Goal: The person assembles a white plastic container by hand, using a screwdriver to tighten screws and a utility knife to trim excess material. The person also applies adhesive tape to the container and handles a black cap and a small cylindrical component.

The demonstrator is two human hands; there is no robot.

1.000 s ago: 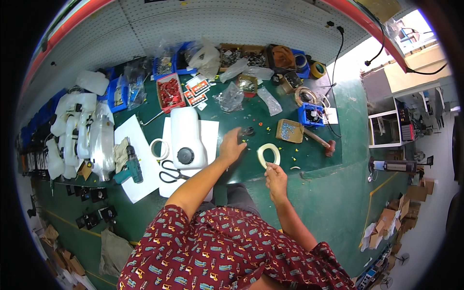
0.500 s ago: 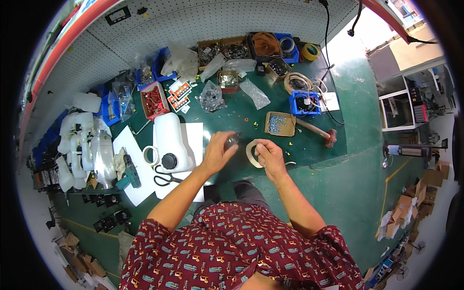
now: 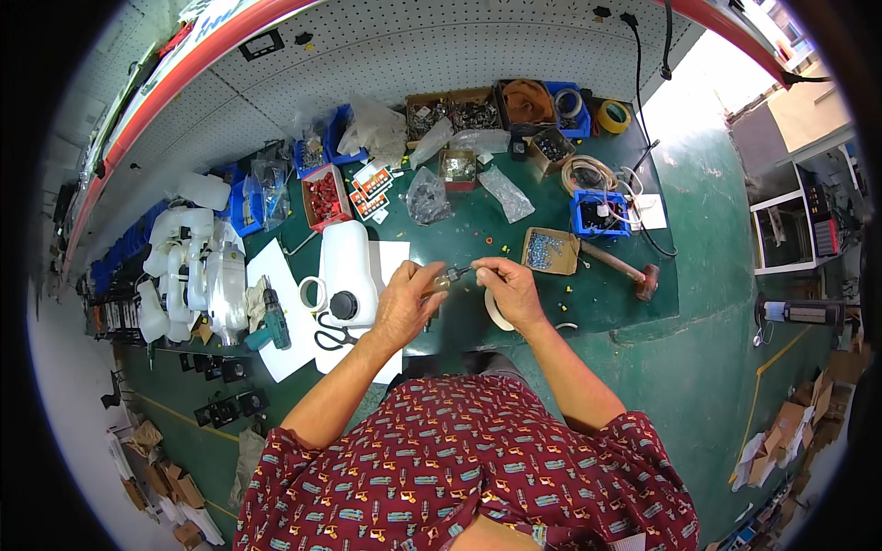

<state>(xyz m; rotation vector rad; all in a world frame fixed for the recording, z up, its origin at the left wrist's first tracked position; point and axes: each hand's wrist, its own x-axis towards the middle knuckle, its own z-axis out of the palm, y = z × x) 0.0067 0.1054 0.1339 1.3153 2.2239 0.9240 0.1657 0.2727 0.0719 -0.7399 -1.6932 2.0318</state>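
My left hand point(image 3: 411, 298) is closed round a screwdriver-like tool point(image 3: 439, 284) with an amber, see-through handle. Its dark, thin end points right, toward my right hand point(image 3: 511, 292). The fingertips of that hand are pinched together at the tool's end; whatever small thing they hold is too small to make out. Partly covered by my right hand, a cream ring point(image 3: 497, 313) like a roll of tape lies near the bench's front edge. A white plastic jug point(image 3: 345, 259) with a black cap lies left of my left hand, and black-handled scissors point(image 3: 333, 336) are just below it.
The green bench point(image 3: 441, 331) holds a cardboard tray of small bluish parts point(image 3: 549, 251), a mallet point(image 3: 625, 268), a blue bin point(image 3: 599, 213), plastic bags point(image 3: 428, 196) and a box of red parts point(image 3: 324, 196). A cordless drill point(image 3: 274, 317) lies on white sheets at left.
My right hand has left the cream ring and now pinches at the tool's end. My left hand has closed round the tool and turned it toward the right hand. The view has shifted slightly.
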